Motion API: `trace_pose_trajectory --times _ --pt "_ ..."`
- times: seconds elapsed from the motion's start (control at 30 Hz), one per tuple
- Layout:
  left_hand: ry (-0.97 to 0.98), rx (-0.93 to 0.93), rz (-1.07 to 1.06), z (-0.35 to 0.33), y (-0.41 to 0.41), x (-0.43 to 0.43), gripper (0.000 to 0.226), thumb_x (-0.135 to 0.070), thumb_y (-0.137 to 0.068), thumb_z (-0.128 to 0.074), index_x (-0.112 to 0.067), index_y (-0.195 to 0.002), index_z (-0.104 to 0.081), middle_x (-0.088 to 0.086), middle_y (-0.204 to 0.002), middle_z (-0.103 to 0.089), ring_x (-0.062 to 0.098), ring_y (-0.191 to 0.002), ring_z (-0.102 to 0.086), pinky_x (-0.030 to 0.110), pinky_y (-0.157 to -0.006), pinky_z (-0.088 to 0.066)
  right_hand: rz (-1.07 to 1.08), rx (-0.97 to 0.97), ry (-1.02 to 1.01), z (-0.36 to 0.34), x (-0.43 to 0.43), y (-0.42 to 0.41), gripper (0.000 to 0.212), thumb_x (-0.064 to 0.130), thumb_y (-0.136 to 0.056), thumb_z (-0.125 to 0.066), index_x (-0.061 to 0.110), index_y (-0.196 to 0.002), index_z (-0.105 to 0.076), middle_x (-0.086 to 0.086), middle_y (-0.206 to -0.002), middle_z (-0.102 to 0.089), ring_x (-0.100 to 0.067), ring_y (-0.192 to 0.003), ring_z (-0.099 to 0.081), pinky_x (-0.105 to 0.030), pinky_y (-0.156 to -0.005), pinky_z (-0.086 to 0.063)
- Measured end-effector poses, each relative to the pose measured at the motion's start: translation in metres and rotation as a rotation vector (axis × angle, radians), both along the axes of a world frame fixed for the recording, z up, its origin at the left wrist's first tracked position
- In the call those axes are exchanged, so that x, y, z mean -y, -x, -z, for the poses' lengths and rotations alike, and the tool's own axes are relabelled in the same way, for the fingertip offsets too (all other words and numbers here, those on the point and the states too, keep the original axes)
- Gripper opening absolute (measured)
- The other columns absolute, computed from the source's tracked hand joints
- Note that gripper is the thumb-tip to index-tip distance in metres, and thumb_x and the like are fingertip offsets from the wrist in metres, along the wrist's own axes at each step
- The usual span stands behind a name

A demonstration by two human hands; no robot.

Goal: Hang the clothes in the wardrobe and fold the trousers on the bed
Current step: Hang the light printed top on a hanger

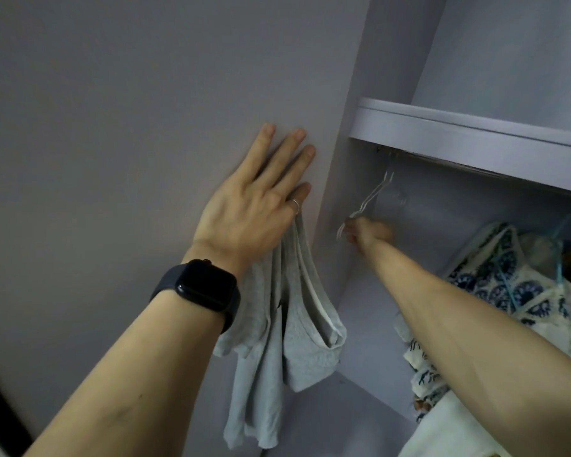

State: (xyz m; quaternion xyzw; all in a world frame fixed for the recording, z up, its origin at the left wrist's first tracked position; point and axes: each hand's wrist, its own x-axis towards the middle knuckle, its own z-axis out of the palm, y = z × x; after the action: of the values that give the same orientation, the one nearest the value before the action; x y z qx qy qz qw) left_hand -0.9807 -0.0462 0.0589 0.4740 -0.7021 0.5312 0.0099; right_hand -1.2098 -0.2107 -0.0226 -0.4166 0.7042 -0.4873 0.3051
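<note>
Left hand (254, 209) flat, fingers straight, on the wardrobe panel (112, 110), grey shirt (290, 324) dangling from under it at 6 o'clock; right hand (368, 230) at 3 o'clock grips white hangers (374, 193).

No word, number, brand or sign can be read here. The square screen of the black smartwatch (207, 287) on the near left wrist is dark. The white cloth with dark blue print (498, 278) at the right carries only a pattern, not letters.
</note>
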Motion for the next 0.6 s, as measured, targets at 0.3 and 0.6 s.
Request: trace_pose_trajectory --times 0.3,0.6 --pt "-0.046 -0.017 0.05 -0.004 0.0 -0.008 0.066 -0.02 -0.099 0.002 -0.02 -0.158 -0.027 0.021 -0.166 0.005 0.046 -0.151 0.009 0.063 -0.108 0.028 -0.035 -0.058 -0.044 -0.031 -0.023 0.031 0.021 0.032 -0.075 -0.079 0.012 -0.081 -0.078 -0.003 -0.075 -0.075 -0.015 -0.05 -0.055 -0.022 -0.045 -0.041" --pt "-0.165 -0.077 0.002 -0.01 -0.001 -0.01 0.063 -0.021 -0.099 -0.001 -0.016 -0.161 -0.01 0.024 -0.161 0.024 0.047 -0.145 0.027 0.063 -0.1 0.039 0.082 -0.272 -0.086 -0.065 -0.037 0.038 0.047 0.037 -0.1 -0.04 0.004 -0.118 -0.068 -0.022 -0.119 -0.067 -0.038 -0.104 -0.066 -0.038 -0.087 -0.054"
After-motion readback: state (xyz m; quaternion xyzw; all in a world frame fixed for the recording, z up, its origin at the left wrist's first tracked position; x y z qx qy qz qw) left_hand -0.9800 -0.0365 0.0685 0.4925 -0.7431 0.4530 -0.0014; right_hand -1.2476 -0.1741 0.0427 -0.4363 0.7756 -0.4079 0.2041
